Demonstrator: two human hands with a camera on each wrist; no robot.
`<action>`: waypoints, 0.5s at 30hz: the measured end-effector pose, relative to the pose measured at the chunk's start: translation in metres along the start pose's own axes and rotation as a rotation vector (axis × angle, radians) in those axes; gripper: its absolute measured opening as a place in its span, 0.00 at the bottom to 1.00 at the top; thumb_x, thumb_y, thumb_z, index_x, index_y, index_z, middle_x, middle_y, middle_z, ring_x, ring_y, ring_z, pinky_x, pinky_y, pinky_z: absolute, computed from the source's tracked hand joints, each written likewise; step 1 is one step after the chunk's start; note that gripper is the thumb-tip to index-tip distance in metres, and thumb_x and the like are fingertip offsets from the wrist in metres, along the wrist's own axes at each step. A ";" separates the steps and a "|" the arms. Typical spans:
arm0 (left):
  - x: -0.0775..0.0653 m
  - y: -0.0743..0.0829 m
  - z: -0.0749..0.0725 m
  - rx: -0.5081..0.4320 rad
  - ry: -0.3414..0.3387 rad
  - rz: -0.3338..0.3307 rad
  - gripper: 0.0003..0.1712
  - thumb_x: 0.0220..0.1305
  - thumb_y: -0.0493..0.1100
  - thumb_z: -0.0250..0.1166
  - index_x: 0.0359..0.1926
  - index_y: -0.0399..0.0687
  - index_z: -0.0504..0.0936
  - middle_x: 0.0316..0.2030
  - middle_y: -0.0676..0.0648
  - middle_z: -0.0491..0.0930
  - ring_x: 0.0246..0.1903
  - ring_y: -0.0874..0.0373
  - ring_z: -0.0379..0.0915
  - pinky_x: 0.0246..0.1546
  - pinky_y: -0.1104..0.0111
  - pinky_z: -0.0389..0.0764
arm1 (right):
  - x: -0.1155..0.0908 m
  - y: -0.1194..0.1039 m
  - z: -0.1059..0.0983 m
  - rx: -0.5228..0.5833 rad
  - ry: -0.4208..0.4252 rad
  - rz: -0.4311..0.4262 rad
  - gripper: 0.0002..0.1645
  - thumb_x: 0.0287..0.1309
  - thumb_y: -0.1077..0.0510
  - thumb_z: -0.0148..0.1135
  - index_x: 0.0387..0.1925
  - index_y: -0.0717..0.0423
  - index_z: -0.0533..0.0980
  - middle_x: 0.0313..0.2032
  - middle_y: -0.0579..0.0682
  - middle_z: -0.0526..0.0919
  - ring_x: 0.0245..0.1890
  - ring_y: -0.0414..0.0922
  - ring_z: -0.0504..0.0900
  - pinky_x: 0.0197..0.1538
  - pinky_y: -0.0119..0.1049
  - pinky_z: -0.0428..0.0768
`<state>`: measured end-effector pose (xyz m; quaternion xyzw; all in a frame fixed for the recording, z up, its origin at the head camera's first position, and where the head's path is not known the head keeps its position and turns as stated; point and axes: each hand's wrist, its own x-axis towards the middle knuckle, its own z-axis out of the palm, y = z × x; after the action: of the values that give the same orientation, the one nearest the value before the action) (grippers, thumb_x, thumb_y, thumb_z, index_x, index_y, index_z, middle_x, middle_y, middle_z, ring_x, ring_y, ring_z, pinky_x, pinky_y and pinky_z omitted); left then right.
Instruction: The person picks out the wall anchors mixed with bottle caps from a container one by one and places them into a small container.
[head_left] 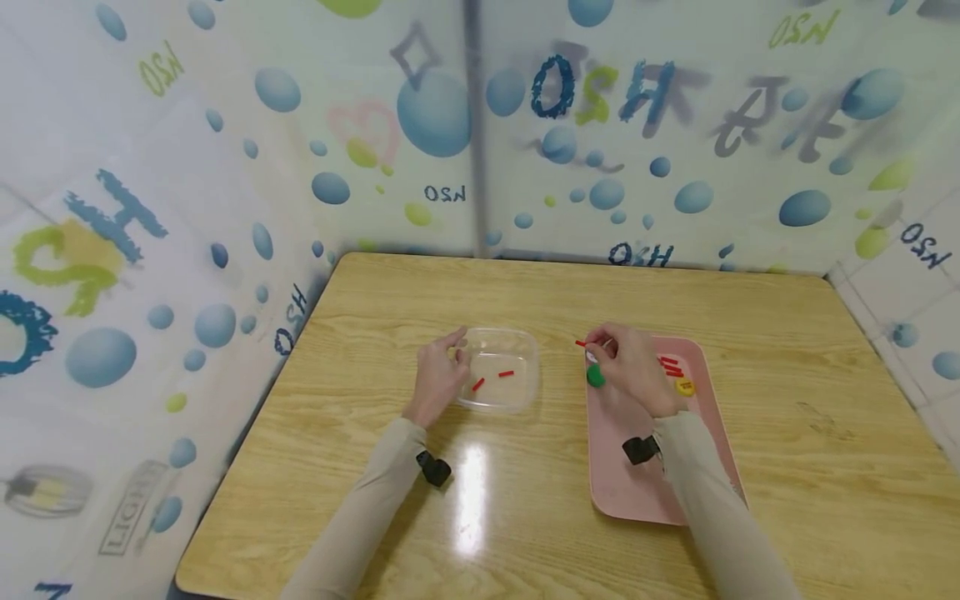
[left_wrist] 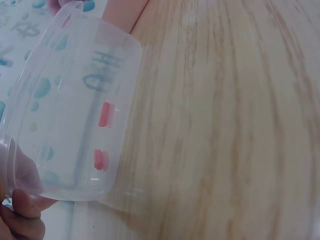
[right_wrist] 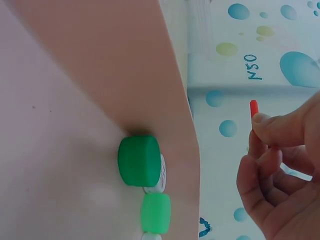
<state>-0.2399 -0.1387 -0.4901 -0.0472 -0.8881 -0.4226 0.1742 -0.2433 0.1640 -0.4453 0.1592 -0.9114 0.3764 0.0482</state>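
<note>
My left hand grips the left rim of a clear plastic container, its fingers at the wall in the left wrist view. Two short red sticks lie apart on the container's floor. Over the far left edge of a pink tray, my right hand pinches another red stick between thumb and forefinger. One end of that stick pokes out beyond the fingertips. More red sticks lie in the tray, partly hidden behind the right hand.
A dark green cap and a light green piece sit along the tray's side, with white pieces close by. A yellow round cap lies near the tray's right side. Patterned sheeting rises behind the wooden table.
</note>
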 end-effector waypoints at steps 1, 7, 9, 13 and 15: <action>-0.001 0.000 0.000 -0.003 -0.002 0.000 0.27 0.57 0.27 0.56 0.59 0.32 0.81 0.44 0.34 0.88 0.10 0.75 0.44 0.11 0.77 0.54 | 0.000 0.000 0.001 -0.001 -0.003 0.002 0.07 0.67 0.62 0.62 0.42 0.61 0.82 0.33 0.59 0.84 0.25 0.46 0.73 0.28 0.33 0.73; -0.003 0.000 -0.001 -0.001 -0.004 0.002 0.26 0.57 0.27 0.56 0.59 0.32 0.81 0.44 0.34 0.88 0.09 0.77 0.43 0.10 0.77 0.54 | 0.002 -0.004 0.007 -0.023 0.011 -0.039 0.06 0.66 0.61 0.63 0.41 0.59 0.82 0.29 0.54 0.82 0.24 0.44 0.72 0.28 0.32 0.71; -0.002 0.000 -0.001 0.002 -0.005 0.003 0.26 0.58 0.27 0.56 0.59 0.32 0.82 0.44 0.34 0.88 0.09 0.77 0.42 0.10 0.77 0.54 | 0.004 -0.006 0.009 -0.035 0.018 -0.056 0.05 0.66 0.61 0.64 0.40 0.59 0.82 0.29 0.52 0.81 0.24 0.44 0.71 0.29 0.33 0.71; 0.000 0.001 -0.001 0.019 -0.001 0.006 0.26 0.58 0.27 0.57 0.59 0.33 0.82 0.44 0.35 0.88 0.09 0.77 0.41 0.12 0.76 0.54 | 0.008 -0.014 0.014 -0.032 0.003 -0.064 0.05 0.66 0.60 0.64 0.40 0.57 0.82 0.29 0.52 0.81 0.24 0.44 0.71 0.28 0.33 0.71; 0.001 0.001 -0.001 0.022 -0.003 0.004 0.26 0.58 0.28 0.56 0.59 0.33 0.82 0.44 0.35 0.88 0.10 0.77 0.41 0.12 0.76 0.54 | 0.010 -0.019 0.016 -0.032 -0.004 -0.063 0.04 0.66 0.60 0.64 0.40 0.56 0.82 0.30 0.51 0.81 0.25 0.44 0.71 0.28 0.33 0.70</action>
<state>-0.2401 -0.1384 -0.4883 -0.0475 -0.8929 -0.4126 0.1741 -0.2465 0.1376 -0.4421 0.1879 -0.9119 0.3596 0.0609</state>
